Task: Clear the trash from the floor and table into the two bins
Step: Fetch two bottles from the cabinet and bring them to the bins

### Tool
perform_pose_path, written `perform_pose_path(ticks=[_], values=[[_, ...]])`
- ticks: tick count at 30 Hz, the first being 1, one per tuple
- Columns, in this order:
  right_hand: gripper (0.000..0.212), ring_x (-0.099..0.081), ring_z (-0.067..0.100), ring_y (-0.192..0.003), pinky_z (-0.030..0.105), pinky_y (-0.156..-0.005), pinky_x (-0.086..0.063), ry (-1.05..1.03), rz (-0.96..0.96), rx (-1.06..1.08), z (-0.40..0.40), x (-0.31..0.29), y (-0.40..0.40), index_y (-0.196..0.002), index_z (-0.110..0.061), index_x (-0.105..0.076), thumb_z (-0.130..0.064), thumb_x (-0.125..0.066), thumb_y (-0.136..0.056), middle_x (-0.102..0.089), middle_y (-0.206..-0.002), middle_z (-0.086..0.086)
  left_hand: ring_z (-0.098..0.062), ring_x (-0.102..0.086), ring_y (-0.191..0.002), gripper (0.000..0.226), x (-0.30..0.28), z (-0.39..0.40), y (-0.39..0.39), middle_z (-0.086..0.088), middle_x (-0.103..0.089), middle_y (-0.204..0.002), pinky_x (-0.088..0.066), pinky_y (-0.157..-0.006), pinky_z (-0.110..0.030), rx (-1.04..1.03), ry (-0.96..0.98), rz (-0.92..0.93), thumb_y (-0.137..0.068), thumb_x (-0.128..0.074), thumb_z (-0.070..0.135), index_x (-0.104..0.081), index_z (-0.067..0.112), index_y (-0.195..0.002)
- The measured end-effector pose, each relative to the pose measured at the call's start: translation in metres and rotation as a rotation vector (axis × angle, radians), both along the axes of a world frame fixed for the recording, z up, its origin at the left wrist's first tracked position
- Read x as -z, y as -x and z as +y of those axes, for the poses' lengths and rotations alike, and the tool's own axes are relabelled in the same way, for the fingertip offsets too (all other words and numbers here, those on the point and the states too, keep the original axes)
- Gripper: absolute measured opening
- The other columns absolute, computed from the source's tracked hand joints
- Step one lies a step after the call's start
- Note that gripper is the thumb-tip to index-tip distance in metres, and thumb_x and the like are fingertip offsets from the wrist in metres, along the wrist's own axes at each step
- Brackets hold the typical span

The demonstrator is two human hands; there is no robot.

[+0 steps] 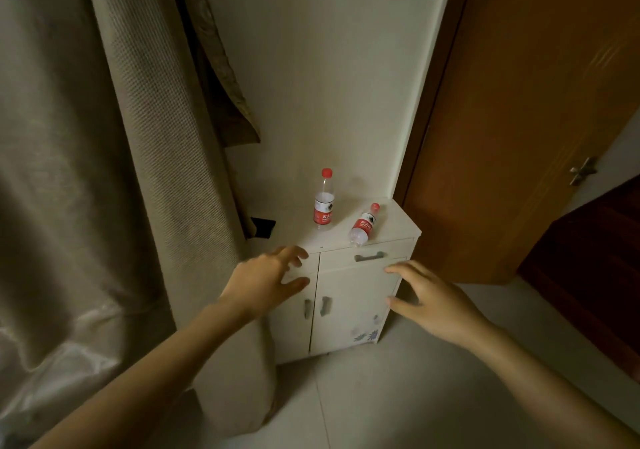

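Head view: both hands, left hand (268, 277) and right hand (434, 301), were spread, empty, reaching twd counter (398, 222). Upright bottle (323, 203) stood on it; tipped bottle (363, 225) lay nr front edge. Step: approach. Next prob. needs one grasp per bottle.

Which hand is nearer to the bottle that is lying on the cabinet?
Right, narrowly. The right hand is below the lying bottle, slightly to its right; the left hand is below it, farther to its left.
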State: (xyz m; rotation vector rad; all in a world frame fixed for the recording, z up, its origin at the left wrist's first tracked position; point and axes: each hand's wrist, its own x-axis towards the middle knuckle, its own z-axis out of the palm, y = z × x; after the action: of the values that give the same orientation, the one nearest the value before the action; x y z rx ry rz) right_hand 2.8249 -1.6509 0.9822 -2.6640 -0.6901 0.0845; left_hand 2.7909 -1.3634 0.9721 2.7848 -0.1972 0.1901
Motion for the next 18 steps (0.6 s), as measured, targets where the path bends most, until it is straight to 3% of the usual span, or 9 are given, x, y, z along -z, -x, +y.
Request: perform_pose_path(ticks=[5,9,13,16,18], values=[[0.048,-0.046,0.009,-0.123,0.035,-0.097,-0.045,-0.051,0.032,0.006,0.016,0.017,-0.090,-0.133,-0.032,-0.044,-0.044,-0.057,-0.089,-0.044,-0.133,-0.015,-0.007,-0.056,-0.109,0.057,0.012,-0.005,-0.091,0.014,-0.056,-0.124,-0.050,-0.087,-0.028,-0.083,0.155,-0.003,-0.086,-0.062,0.049,-0.037,0.032,-0.133],[0.047,-0.049,0.012,-0.119,0.040,-0.096,-0.047,-0.075,0.081,0.010,0.032,0.032,-0.162,-0.131,-0.032,-0.045,-0.043,-0.058,-0.088,-0.047,-0.132,-0.012,-0.013,-0.052,-0.116,0.081,0.038,-0.010,-0.179,0.007,-0.052,-0.130,-0.047,-0.097,-0.033,-0.187,0.599,0.016,-0.076,-0.076,0.043,-0.030,0.026,-0.141],[0.046,-0.050,0.016,-0.119,0.038,-0.095,-0.048,-0.041,0.109,0.047,0.046,0.047,-0.228,-0.130,-0.030,-0.044,-0.045,-0.057,-0.089,-0.047,-0.133,-0.009,-0.025,-0.039,-0.133,0.108,0.079,-0.016,-0.262,-0.006,-0.033,-0.150,-0.037,-0.103,-0.035,-0.302,1.023,0.147,-0.069,-0.085,0.025,-0.012,0.025,-0.149],[0.046,-0.051,0.017,-0.116,0.031,-0.093,-0.047,0.004,0.131,0.075,0.053,0.058,-0.271,-0.130,-0.029,-0.044,-0.049,-0.055,-0.090,-0.049,-0.132,-0.009,-0.031,-0.030,-0.140,0.123,0.113,-0.015,-0.318,-0.009,-0.020,-0.157,-0.031,-0.110,-0.045,-0.420,1.138,0.238,-0.063,-0.089,0.020,-0.003,0.027,-0.150],[0.047,-0.052,0.016,-0.115,0.029,-0.091,-0.045,0.015,0.142,0.088,0.055,0.065,-0.297,-0.131,-0.029,-0.044,-0.048,-0.055,-0.090,-0.049,-0.132,-0.009,-0.031,-0.031,-0.139,0.126,0.130,-0.013,-0.352,-0.009,-0.023,-0.156,-0.030,-0.111,-0.048,-0.495,1.131,0.259,-0.058,-0.091,0.020,-0.006,0.030,-0.150]])
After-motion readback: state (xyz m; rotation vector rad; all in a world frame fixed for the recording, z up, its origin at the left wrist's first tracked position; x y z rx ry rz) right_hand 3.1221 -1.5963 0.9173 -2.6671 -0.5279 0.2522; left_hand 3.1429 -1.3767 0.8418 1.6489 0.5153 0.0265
